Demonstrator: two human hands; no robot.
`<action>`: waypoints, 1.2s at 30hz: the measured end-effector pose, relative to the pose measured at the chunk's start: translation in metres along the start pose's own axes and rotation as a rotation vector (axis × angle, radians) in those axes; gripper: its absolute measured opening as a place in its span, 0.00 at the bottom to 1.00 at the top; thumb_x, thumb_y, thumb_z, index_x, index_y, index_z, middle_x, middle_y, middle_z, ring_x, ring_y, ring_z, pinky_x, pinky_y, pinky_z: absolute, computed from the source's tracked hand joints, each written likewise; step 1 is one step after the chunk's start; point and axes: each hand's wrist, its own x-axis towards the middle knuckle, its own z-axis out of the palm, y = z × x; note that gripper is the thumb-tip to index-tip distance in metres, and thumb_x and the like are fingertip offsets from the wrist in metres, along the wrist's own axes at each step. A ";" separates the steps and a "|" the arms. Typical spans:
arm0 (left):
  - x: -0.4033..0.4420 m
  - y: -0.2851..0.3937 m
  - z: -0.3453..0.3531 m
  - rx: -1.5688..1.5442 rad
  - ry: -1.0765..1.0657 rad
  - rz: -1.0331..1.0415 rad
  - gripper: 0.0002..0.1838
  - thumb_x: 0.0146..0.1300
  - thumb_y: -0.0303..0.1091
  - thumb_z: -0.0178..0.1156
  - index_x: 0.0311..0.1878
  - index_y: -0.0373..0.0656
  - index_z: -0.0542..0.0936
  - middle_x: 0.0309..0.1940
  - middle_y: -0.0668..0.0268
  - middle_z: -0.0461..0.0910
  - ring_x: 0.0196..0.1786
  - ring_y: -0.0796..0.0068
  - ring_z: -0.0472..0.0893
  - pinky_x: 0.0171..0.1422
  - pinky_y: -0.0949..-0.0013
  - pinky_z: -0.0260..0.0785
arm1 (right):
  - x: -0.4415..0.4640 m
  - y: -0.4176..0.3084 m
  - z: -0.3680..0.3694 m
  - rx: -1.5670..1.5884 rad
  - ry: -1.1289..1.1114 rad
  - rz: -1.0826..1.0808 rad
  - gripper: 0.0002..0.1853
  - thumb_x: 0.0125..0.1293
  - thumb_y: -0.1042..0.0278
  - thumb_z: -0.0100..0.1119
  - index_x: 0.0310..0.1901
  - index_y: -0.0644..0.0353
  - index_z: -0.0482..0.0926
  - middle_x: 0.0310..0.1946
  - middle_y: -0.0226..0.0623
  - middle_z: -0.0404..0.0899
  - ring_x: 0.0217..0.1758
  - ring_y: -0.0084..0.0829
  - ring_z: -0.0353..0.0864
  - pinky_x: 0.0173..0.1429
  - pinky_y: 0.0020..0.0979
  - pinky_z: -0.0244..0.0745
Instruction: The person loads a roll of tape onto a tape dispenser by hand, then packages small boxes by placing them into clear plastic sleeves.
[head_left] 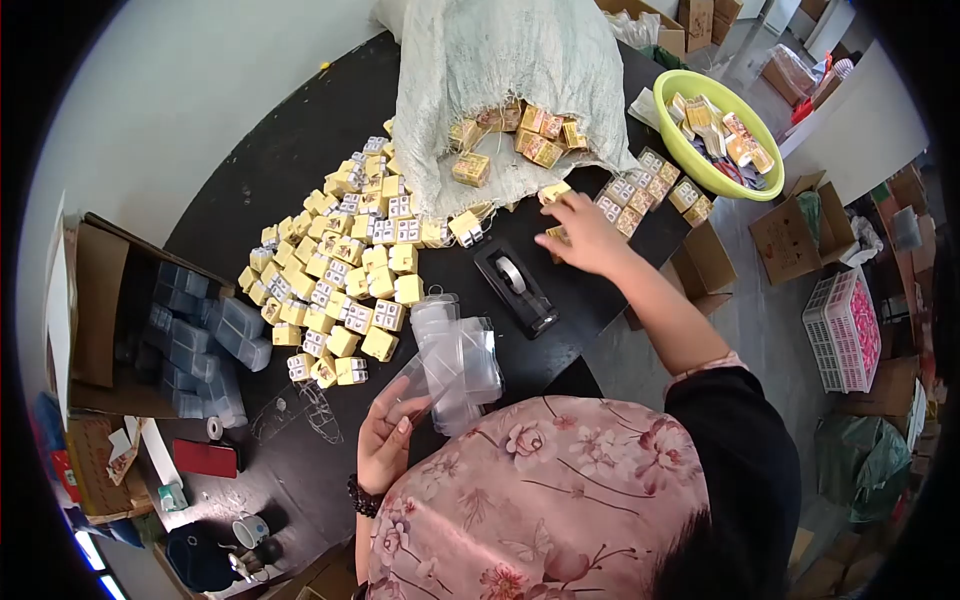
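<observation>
My left hand (pixel 388 432) is closed on a clear plastic box (pixel 412 392), beside a pile of more clear boxes (pixel 462 365) at the table's near edge. My right hand (pixel 585 235) reaches over the table with its fingers apart, near a small yellow block (pixel 553 192); whether it touches a block under the fingers is hidden. A black tape dispenser (pixel 515 287) lies between my hands. Left of it spreads a large heap of yellow blocks with white printed faces (pixel 340 262). Behind, an open woven sack (pixel 510 60) holds wrapped yellow packs (pixel 540 137).
A yellow-green basin (pixel 664 112) with packs stands at the back right, near rows of small boxes (pixel 637 190). On the left are a carton (pixel 100 300) of clear boxes, a red phone-like object (pixel 206 457) and a mug (pixel 250 531). Cartons and a white crate (pixel 822 340) stand on the floor.
</observation>
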 end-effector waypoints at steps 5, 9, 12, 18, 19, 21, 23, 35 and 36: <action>0.001 -0.002 0.000 0.031 0.045 -0.024 0.30 0.68 0.24 0.56 0.70 0.31 0.59 0.54 0.50 0.78 0.59 0.68 0.77 0.67 0.68 0.63 | -0.051 -0.006 0.026 0.309 0.014 0.165 0.33 0.52 0.67 0.72 0.60 0.57 0.70 0.54 0.47 0.69 0.54 0.47 0.74 0.56 0.38 0.72; 0.010 0.009 0.008 0.330 0.071 0.042 0.29 0.67 0.21 0.57 0.70 0.35 0.61 0.52 0.55 0.81 0.52 0.79 0.78 0.55 0.77 0.68 | -0.047 -0.081 -0.023 0.448 0.198 0.182 0.30 0.52 0.70 0.72 0.55 0.61 0.68 0.51 0.43 0.71 0.52 0.42 0.77 0.51 0.33 0.76; 0.021 0.017 0.023 0.458 0.061 0.120 0.31 0.66 0.21 0.58 0.70 0.35 0.60 0.53 0.56 0.80 0.55 0.74 0.78 0.60 0.73 0.69 | -0.055 -0.139 -0.030 0.754 0.180 0.023 0.30 0.51 0.67 0.75 0.52 0.61 0.67 0.45 0.39 0.75 0.44 0.27 0.79 0.45 0.28 0.75; 0.019 0.016 0.038 0.679 0.142 0.291 0.36 0.62 0.24 0.64 0.70 0.33 0.57 0.56 0.59 0.78 0.58 0.71 0.77 0.66 0.67 0.67 | -0.059 -0.190 -0.013 1.107 -0.014 0.104 0.26 0.57 0.66 0.72 0.52 0.62 0.68 0.44 0.37 0.73 0.40 0.23 0.76 0.43 0.25 0.72; 0.017 0.015 0.039 0.670 0.172 0.293 0.36 0.62 0.24 0.64 0.70 0.33 0.57 0.56 0.60 0.78 0.59 0.71 0.77 0.67 0.67 0.66 | -0.060 -0.193 -0.008 1.232 -0.081 0.163 0.25 0.57 0.67 0.72 0.52 0.61 0.69 0.45 0.37 0.73 0.41 0.25 0.76 0.45 0.25 0.73; 0.012 0.013 0.034 0.675 0.191 0.268 0.41 0.60 0.28 0.68 0.71 0.33 0.55 0.58 0.57 0.76 0.62 0.67 0.75 0.70 0.63 0.64 | -0.061 -0.192 -0.003 1.106 -0.053 0.028 0.26 0.57 0.68 0.72 0.54 0.61 0.68 0.47 0.39 0.73 0.43 0.28 0.77 0.47 0.27 0.73; 0.012 0.004 0.023 0.691 0.177 0.313 0.44 0.59 0.30 0.69 0.72 0.33 0.52 0.59 0.55 0.74 0.64 0.65 0.73 0.71 0.62 0.63 | -0.061 -0.198 -0.007 0.978 -0.021 -0.100 0.27 0.56 0.70 0.72 0.55 0.60 0.68 0.49 0.41 0.73 0.45 0.31 0.78 0.49 0.29 0.74; 0.011 -0.008 0.026 0.442 0.073 0.345 0.49 0.60 0.31 0.68 0.74 0.34 0.44 0.65 0.51 0.66 0.67 0.63 0.68 0.75 0.58 0.55 | -0.069 -0.218 -0.016 1.599 -0.613 0.112 0.24 0.64 0.78 0.62 0.60 0.57 0.67 0.62 0.33 0.64 0.64 0.26 0.68 0.62 0.30 0.72; 0.010 -0.009 0.025 0.471 0.067 0.346 0.48 0.61 0.31 0.67 0.74 0.34 0.44 0.65 0.51 0.67 0.67 0.63 0.68 0.75 0.58 0.54 | -0.070 -0.215 -0.013 1.598 -0.611 0.113 0.24 0.64 0.78 0.62 0.60 0.57 0.67 0.62 0.33 0.64 0.64 0.26 0.68 0.62 0.30 0.72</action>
